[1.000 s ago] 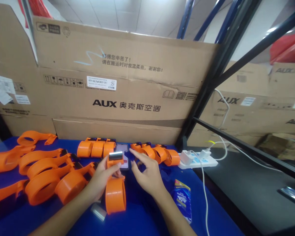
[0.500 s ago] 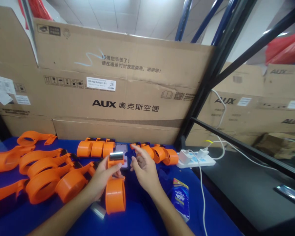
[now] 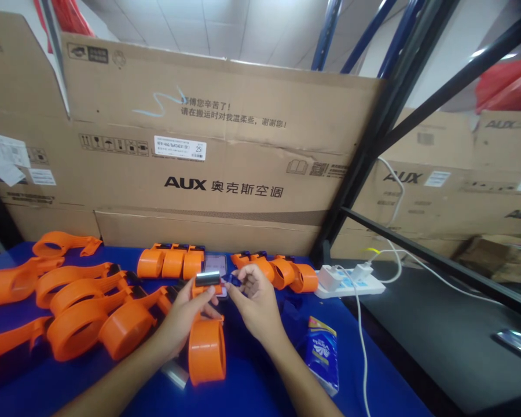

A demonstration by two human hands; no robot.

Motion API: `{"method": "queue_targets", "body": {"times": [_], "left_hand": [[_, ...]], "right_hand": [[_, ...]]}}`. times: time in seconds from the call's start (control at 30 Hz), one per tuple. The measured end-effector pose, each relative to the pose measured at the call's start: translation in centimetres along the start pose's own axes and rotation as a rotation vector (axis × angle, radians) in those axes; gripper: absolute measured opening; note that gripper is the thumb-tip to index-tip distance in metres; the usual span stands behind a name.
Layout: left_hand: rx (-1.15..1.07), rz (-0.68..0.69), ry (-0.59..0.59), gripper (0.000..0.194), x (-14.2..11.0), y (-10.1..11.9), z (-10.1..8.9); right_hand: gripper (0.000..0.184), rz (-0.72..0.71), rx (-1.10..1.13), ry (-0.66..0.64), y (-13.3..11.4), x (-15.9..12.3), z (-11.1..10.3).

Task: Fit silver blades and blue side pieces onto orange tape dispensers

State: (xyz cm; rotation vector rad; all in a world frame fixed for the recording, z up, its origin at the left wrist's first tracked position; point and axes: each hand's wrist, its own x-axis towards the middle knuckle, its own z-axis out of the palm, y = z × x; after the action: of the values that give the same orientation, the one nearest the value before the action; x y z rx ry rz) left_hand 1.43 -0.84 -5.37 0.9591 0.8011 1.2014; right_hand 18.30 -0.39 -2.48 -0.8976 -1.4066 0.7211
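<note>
In the frame's lower centre, the left hand grips an orange tape dispenser. The right hand, apart from the left, pinches a small blue piece just right of the dispenser's upper end.

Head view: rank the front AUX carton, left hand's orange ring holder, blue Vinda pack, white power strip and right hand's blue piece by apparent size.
1. Front AUX carton
2. Orange ring holder, partly hidden by the left hand
3. Blue Vinda pack and white power strip: too alike to rank
4. Blue piece
</note>
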Motion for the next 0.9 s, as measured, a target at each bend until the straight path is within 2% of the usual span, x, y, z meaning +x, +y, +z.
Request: {"method": "queue_targets", "body": {"times": [0.13, 0.3, 0.6, 0.9], "left_hand": [[-0.007, 0.006, -0.005, 0.044, 0.0, 0.0, 0.0], [-0.005, 0.013, 0.003, 0.042, 0.1, 0.1, -0.1], [-0.063, 0.035, 0.063, 0.038, 0.3, 0.3, -0.2], [-0.050, 0.024, 0.059, 0.040, 0.2, 0.2, -0.1]], "right_hand": [[0.021, -0.056, -0.160, -0.029, -0.1, -0.2, -0.1], [0.017, -0.227, -0.444, -0.051, -0.7, -0.5, -0.6], [0.040, -0.289, -0.475, -0.280, -0.9, -0.6, -0.5], [0.044, -0.378, -0.593, -0.289, 0.0, -0.8, -1.0]]}}
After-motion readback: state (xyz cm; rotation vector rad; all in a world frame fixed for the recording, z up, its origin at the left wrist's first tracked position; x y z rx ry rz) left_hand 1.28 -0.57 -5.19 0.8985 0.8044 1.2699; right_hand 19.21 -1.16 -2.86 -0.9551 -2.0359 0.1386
